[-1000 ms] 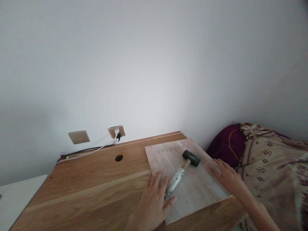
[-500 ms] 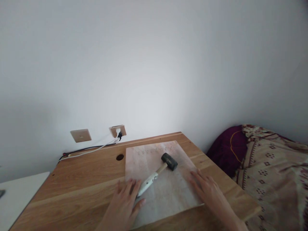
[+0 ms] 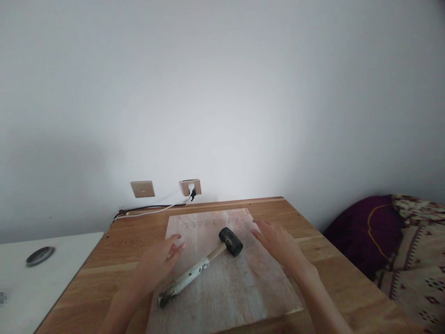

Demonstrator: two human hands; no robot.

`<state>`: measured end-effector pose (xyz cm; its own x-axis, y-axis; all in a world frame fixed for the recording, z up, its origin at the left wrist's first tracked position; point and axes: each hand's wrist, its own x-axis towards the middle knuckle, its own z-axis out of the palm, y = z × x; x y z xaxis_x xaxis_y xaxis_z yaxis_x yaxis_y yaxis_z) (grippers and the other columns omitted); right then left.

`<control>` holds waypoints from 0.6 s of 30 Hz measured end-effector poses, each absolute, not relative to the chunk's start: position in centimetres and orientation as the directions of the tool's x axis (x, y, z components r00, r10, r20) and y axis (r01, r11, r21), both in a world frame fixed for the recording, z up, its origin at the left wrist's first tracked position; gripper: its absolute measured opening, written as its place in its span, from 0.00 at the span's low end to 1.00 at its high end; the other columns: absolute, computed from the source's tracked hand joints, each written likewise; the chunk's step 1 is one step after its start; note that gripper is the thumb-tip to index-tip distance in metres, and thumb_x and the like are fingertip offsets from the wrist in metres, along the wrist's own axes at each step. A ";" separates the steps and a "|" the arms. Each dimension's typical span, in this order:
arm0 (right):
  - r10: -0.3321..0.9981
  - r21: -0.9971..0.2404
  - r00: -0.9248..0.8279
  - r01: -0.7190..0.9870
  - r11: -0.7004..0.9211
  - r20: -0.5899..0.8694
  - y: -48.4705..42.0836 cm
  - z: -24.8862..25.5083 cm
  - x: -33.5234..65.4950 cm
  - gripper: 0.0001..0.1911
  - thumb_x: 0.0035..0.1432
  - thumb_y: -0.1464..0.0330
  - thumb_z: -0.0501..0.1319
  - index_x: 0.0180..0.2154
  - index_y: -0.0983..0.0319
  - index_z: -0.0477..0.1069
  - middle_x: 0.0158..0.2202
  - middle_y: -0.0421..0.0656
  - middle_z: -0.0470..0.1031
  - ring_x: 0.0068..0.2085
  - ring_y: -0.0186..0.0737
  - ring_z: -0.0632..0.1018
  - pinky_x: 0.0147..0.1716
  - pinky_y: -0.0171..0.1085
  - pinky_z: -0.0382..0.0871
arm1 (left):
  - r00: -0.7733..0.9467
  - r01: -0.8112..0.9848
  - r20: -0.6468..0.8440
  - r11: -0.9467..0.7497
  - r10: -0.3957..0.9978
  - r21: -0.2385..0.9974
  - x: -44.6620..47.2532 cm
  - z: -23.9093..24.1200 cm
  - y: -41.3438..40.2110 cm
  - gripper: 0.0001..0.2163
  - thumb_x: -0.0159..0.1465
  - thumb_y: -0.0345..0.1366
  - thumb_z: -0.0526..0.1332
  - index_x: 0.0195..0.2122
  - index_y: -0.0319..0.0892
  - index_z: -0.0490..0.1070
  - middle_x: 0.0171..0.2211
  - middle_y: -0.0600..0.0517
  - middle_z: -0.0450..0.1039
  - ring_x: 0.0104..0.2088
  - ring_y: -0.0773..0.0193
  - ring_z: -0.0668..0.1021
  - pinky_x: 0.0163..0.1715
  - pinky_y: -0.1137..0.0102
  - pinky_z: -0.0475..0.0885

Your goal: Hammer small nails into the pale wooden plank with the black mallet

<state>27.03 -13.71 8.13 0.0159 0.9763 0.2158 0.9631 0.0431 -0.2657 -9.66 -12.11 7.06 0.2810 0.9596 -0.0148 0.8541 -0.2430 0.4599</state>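
Note:
A rubber mallet (image 3: 231, 241) with a black head and a worn, white-painted handle lies slantwise across a pale, whitewashed wooden board (image 3: 239, 287). The board rests flat on a wooden table. Along its far edge runs a row of several small objects (image 3: 200, 223), too small to make out. My left hand (image 3: 158, 262) is at the board's left edge, fingers apart and slightly bent, holding nothing. At the far right edge of the board, my right hand (image 3: 278, 239) has its fingers stretched out and grips nothing. Neither hand touches the mallet.
The wooden table (image 3: 121, 257) stands against a white wall. Black and white cables (image 3: 153, 211) run along its back to a wall socket (image 3: 195, 187). A white surface (image 3: 69, 253) with a dark oval object (image 3: 40, 255) adjoins on the left. Patterned cloth (image 3: 417, 278) and a purple cushion (image 3: 361, 229) are at right.
The board has shifted left with the mallet on it and now covers the round hole in the table. Both hands have moved towards the board's far end. The view has turned left.

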 end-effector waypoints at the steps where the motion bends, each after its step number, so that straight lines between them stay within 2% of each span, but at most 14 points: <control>1: 0.975 -0.291 0.017 0.955 0.050 0.223 -11.8 8.7 26.8 0.18 0.69 0.61 0.54 0.54 0.60 0.74 0.50 0.52 0.80 0.51 0.51 0.79 0.48 0.43 0.70 | 0.296 0.835 0.014 -0.265 0.955 0.482 -9.2 7.7 -10.3 0.22 0.71 0.49 0.48 0.55 0.43 0.72 0.48 0.44 0.80 0.48 0.53 0.81 0.49 0.63 0.72; 3: 0.974 -0.336 0.019 0.940 0.059 0.225 -8.3 9.3 26.0 0.18 0.69 0.63 0.53 0.54 0.62 0.74 0.48 0.51 0.81 0.49 0.46 0.80 0.48 0.39 0.69 | 0.313 0.815 0.086 -0.314 0.946 0.487 -8.3 8.5 -6.7 0.19 0.70 0.47 0.50 0.48 0.42 0.74 0.42 0.44 0.81 0.43 0.54 0.81 0.45 0.65 0.72; 5: 0.974 -0.368 0.030 0.928 0.056 0.224 -5.5 9.3 25.1 0.18 0.70 0.63 0.53 0.53 0.62 0.74 0.46 0.49 0.82 0.47 0.43 0.81 0.46 0.36 0.69 | 0.352 0.792 0.136 -0.371 0.926 0.484 -7.8 8.7 -3.8 0.16 0.69 0.44 0.52 0.45 0.40 0.75 0.42 0.44 0.80 0.42 0.55 0.80 0.44 0.65 0.71; 8: 0.971 -0.391 0.081 0.920 0.013 0.223 -3.1 8.7 24.1 0.18 0.70 0.63 0.52 0.54 0.62 0.73 0.45 0.50 0.81 0.45 0.43 0.81 0.46 0.37 0.68 | 0.385 0.774 0.157 -0.411 0.910 0.482 -7.4 8.1 -1.4 0.13 0.67 0.40 0.54 0.40 0.39 0.75 0.40 0.43 0.79 0.42 0.56 0.79 0.43 0.66 0.70; 13: 0.974 -0.395 0.116 0.918 -0.032 0.192 -2.4 7.4 23.6 0.19 0.68 0.65 0.53 0.55 0.63 0.72 0.44 0.52 0.81 0.47 0.47 0.80 0.47 0.41 0.68 | 0.421 0.768 0.127 -0.428 0.898 0.476 -8.2 6.4 -0.7 0.12 0.65 0.38 0.55 0.41 0.39 0.75 0.42 0.43 0.79 0.42 0.55 0.78 0.44 0.65 0.71; 18: 0.989 -0.361 0.017 0.932 0.038 0.148 -3.1 6.3 23.6 0.17 0.68 0.65 0.57 0.55 0.61 0.72 0.48 0.50 0.80 0.50 0.46 0.78 0.51 0.41 0.68 | 0.420 0.781 0.086 -0.408 0.903 0.473 -9.5 6.3 -1.1 0.13 0.65 0.41 0.55 0.43 0.40 0.75 0.44 0.43 0.78 0.43 0.54 0.78 0.45 0.64 0.72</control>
<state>23.56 -3.05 6.34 0.0170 0.9889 0.1476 0.9317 0.0380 -0.3613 -9.52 -1.11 6.27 0.4204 0.9033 0.0857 0.7806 -0.4082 0.4734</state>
